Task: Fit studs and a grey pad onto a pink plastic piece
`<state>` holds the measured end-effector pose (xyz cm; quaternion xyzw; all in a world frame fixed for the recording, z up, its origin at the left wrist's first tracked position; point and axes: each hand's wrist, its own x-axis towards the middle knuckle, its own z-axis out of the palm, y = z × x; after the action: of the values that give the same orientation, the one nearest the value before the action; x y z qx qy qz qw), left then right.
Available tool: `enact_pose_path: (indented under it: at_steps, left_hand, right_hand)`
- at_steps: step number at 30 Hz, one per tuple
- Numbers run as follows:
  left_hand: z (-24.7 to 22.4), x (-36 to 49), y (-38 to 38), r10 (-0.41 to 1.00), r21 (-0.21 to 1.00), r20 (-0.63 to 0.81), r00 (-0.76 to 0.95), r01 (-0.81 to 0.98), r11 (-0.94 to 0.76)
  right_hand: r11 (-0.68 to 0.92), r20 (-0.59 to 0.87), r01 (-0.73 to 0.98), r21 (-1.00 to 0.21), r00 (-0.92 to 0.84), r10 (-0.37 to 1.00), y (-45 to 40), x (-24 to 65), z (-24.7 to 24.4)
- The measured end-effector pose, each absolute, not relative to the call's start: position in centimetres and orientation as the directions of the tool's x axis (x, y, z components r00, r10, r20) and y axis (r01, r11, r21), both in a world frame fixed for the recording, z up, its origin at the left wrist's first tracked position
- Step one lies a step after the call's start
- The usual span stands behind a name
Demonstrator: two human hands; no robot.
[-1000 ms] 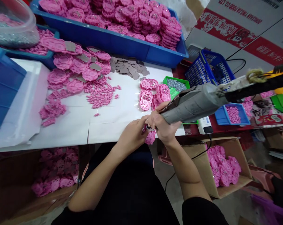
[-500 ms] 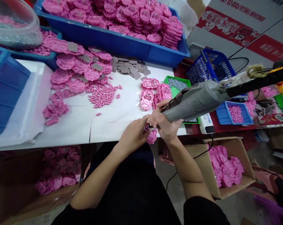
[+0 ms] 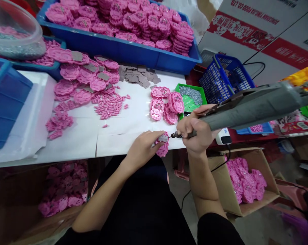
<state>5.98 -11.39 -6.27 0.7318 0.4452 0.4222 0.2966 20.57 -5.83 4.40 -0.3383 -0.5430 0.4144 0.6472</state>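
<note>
Head view showed the left hand (image 3: 143,146) at the near edge of the worktop (image 3: 128,119), its grip narrow, thumb and fingers pinching a pink casing (image 3: 162,149). That casing lay at the edge, part of it hidden by the fingers, with a grey plate (image 3: 163,138) on its upper part. The right hand (image 3: 197,134) had its grip wrapped around the front end of a grey power driver (image 3: 248,108), whose body slanted up and away to the right. The driver's thin bit (image 3: 172,135) pointed left at the casing, its tip right by the plate's side; whether the two touched could not be told.

Just beyond the hands sat a small cluster of pink casings (image 3: 157,109), some stacked, and beside them a green tray (image 3: 187,102) with a heap of small metal screws (image 3: 191,92). Farther left lay a spread of little pink cylinders (image 3: 109,106), and behind these a pile of loose grey plates (image 3: 138,75). A long blue bin (image 3: 133,51) full of stacked pink parts stood at the back. To the right, below worktop level, a cardboard box (image 3: 221,180) held more pink pieces.
</note>
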Motion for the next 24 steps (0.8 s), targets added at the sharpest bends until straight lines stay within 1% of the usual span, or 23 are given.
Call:
enact_pose_path:
  at_steps: [3,6,9,13,20,24]
  left_hand:
    - [-6.4,6.1,-11.5,0.877,0.809,0.440,0.192,0.340,-0.480]
    - [-6.5,6.3,-11.4,0.849,0.780,0.500,0.169,0.337,-0.527]
    - [-6.5,6.4,-11.4,0.813,0.739,0.553,0.181,0.345,-0.579]
    - [-6.6,6.2,-11.5,0.809,0.730,0.553,0.200,0.350,-0.586]
    - [-6.3,6.2,-11.5,0.822,0.746,0.533,0.199,0.347,-0.568]
    - [-6.1,6.3,-11.4,0.824,0.740,0.528,0.203,0.366,-0.564]
  right_hand:
    - [0.424,0.423,-0.219,-0.879,0.053,0.905,-5.9,20.8,4.4]
    - [0.395,0.398,-0.238,-0.888,0.035,0.917,-6.2,20.7,4.5]
    - [0.362,0.372,-0.239,-0.901,0.004,0.928,-6.6,20.3,4.4]
    - [0.344,0.358,-0.228,-0.911,-0.021,0.934,-7.0,19.7,4.2]
    - [0.332,0.339,-0.235,-0.914,0.009,0.941,-7.1,19.5,4.5]
    - [0.339,0.356,-0.255,-0.906,-0.023,0.934,-7.1,19.8,4.6]
